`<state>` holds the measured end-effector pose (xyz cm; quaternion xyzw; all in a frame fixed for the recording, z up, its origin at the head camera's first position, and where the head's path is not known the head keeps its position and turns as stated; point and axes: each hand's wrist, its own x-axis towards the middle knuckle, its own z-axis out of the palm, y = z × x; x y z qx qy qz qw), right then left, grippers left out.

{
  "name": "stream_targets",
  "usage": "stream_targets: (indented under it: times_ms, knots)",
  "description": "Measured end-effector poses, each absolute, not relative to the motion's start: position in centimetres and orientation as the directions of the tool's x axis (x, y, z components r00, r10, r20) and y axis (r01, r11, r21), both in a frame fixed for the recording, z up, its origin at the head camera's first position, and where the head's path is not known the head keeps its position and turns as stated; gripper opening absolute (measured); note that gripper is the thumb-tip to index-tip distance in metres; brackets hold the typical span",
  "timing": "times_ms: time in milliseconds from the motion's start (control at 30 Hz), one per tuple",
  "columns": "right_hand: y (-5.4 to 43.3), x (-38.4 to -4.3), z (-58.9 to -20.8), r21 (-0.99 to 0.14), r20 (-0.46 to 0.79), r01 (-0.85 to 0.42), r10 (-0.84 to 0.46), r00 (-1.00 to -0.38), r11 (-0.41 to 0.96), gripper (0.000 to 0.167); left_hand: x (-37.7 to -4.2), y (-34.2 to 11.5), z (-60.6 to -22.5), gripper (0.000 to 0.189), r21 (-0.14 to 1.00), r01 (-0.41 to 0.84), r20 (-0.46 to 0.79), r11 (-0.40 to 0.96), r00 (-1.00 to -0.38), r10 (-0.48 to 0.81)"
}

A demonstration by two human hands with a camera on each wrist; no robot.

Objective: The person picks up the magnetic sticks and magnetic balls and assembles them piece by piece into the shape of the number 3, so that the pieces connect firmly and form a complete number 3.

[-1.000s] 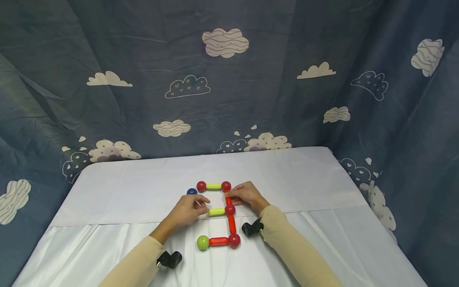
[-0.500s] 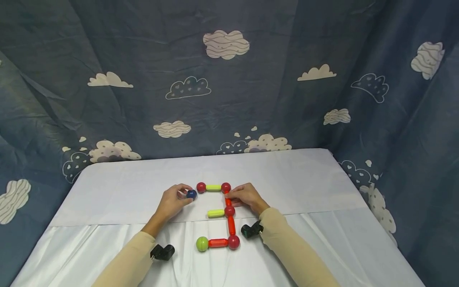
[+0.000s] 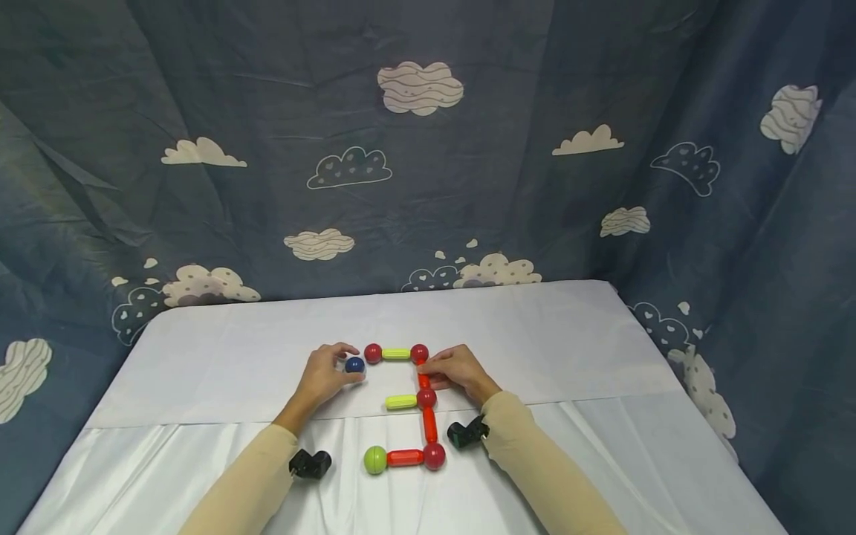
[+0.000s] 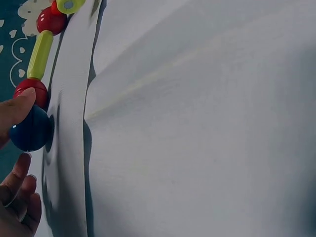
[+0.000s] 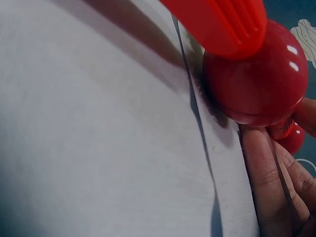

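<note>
My left hand point(image 3: 324, 374) curls its thumb and fingers round a blue ball point(image 3: 354, 365); the left wrist view shows the thumb over the ball point(image 4: 30, 129) and a fingertip close to its other side. My right hand point(image 3: 461, 371) pinches the upper red rod point(image 3: 423, 380) between two red balls. The figure is made of ball-and-rod pieces. A yellow-green rod point(image 3: 397, 354) joins the far red balls point(image 3: 373, 353). Another yellow-green rod point(image 3: 401, 402) sticks out leftward from the middle red ball point(image 3: 426, 398).
Nearer me, a red rod point(image 3: 430, 425) leads to a red ball point(image 3: 434, 456), and another red rod point(image 3: 405, 458) to a green ball point(image 3: 375, 460). Everything lies on a white-covered table point(image 3: 548, 334). A dark cloud-print curtain point(image 3: 468, 186) hangs behind.
My left hand has moved from the middle yellow-green rod up and left to the blue ball, which stays about where it was. My right hand keeps its hold on the red rod.
</note>
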<state>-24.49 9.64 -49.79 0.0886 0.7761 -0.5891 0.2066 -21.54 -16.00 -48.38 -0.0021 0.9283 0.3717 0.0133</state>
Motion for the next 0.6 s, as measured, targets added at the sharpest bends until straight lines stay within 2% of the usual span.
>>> stream_targets:
  times_ms: [167, 600]
  knots:
    - [9.67, -24.46, -49.63, -0.876, -0.427, 0.384, -0.101, -0.899, 0.292, 0.02, -21.53, -15.92, -48.33, 0.04, 0.683, -0.039, -0.05, 0.73, -0.999, -0.007]
    - [9.61, -24.29, -49.38, -0.863, -0.442, 0.396, -0.092, -0.892, 0.313, 0.021, -20.9, -16.64, -48.42, 0.034, 0.759, -0.121, -0.142, 0.64, -0.99, -0.019]
